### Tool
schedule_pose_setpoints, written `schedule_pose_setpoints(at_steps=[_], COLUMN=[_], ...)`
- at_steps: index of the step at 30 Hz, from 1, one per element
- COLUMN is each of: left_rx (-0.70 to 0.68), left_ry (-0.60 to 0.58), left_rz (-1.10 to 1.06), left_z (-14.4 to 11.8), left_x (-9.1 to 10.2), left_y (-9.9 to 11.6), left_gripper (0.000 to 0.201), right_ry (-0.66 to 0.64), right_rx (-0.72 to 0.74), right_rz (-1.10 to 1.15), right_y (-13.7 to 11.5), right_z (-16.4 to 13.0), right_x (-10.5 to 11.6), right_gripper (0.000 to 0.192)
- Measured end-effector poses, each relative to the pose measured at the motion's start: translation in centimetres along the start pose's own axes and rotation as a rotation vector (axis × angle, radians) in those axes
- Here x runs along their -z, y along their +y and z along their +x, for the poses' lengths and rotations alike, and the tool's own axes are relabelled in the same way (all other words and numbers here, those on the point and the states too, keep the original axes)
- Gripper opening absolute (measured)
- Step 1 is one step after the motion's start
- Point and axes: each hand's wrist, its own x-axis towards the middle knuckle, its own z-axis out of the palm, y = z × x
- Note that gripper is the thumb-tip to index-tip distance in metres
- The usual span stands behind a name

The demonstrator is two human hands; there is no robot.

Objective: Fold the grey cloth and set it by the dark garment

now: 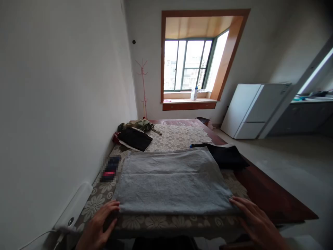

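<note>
A grey cloth (169,184) lies spread as a rough rectangle, with a crease running across it and its near edge almost straight. My left hand (100,220) is at its near left corner, fingertips on or just beside the edge, thumb held apart below. At the near right corner, the fingers of my right hand (256,217) stretch out over the cloth's edge, with the thumb lower and partly in shadow. Neither hand shows fabric pinched between its fingers. Whether the left fingertips press on the cloth is hard to tell.
A patterned tablecloth (179,135) covers the dark red table (270,191). Dark folded clothing (226,156) lies right of the cloth; a black folded item (135,139) and a green bag-like bundle (140,124) lie back left. A white device with a cable (75,203) stands by the left wall.
</note>
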Motion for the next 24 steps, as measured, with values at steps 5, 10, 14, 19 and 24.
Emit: schedule_pose_setpoints(at_steps=[5, 10, 14, 19, 24], left_rx=[0.009, 0.02, 0.046, 0.013, 0.032], left_ry=[0.059, 0.071, 0.118, 0.274, 0.403], left_rz=[-0.015, -0.039, -0.061, -0.026, -0.015], left_z=[0.3, 1.2, 1.4, 1.0, 3.5], left_x=[0.9, 1.1, 1.1, 1.5, 3.3], left_y=[-0.6, -0.5, -0.7, -0.6, 1.4], left_gripper=[0.03, 0.024, 0.019, 0.022, 0.026], right_ry=[0.017, 0.077, 0.126, 0.201, 0.271], right_rx=[0.005, -0.001, -0.028, -0.136, -0.239], right_rz=[0.027, 0.087, 0.196, 0.277, 0.297], right_y=[2.8, 3.3, 3.5, 3.1, 1.5], right_z=[-1.0, -0.9, -0.4, 0.1, 3.9], right_x=[-2.1, -2.4, -1.9, -0.3, 2.7], right_gripper=[0.039, 0.029, 0.026, 0.026, 0.027])
